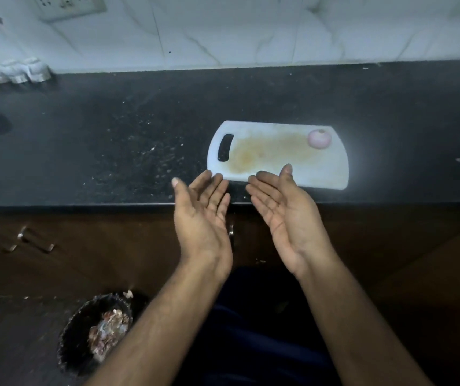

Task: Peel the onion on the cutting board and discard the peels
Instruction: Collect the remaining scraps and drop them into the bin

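One peeled pale-pink onion point(319, 138) on stained cutting board point(326, 168); both hands spread, empty.

Onion point(319, 138): pale pink. Cutting board point(320, 168): white, yellow-brown stain across middle. Surface point(111, 135): black, speckled white. Wall point(223, 32): white, grey veins. Bin point(68, 344): black; peels point(108, 331) pinkish-brown and white.

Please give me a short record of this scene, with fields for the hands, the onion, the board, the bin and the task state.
left hand: open, palm up, holding nothing
right hand: open, palm up, holding nothing
onion: looks peeled, pale pink, on far right part of board
cutting board: white, stained, handle slot at left
bin: on floor at lower left, peels inside
task state: appears done
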A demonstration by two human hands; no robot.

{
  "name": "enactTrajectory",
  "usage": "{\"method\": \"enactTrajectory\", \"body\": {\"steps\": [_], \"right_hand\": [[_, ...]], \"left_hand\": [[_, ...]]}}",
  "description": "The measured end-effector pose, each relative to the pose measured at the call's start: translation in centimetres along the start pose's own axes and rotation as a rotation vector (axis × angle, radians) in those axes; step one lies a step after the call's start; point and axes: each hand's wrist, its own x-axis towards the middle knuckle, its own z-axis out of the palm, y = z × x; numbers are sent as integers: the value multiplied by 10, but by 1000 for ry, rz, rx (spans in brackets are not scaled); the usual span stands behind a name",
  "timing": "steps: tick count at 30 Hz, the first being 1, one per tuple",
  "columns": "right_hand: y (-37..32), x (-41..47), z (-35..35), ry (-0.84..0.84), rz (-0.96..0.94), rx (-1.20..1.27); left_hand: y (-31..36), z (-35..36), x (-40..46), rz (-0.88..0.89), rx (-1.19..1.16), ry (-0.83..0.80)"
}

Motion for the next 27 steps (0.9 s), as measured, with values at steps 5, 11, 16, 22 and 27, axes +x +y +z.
{"method": "enactTrajectory", "body": {"steps": [5,11,16,22,27], "right_hand": [[-19,34,-5,152,-112,-241],[-35,76,-14,221,-391,-1237],[-17,97,-4,-38,-341,-1740],[-8,81,24,-342,-354,-1164],[-38,128,1,124,-480,-1169]], "left_hand": [[6,24,41,-83,239,-129],[4,30,78,173,538,-177],[-10,6,98,312,572,-142],[-13,3,104,261,431,-213],[-11,4,105,230,402,-243]]}}
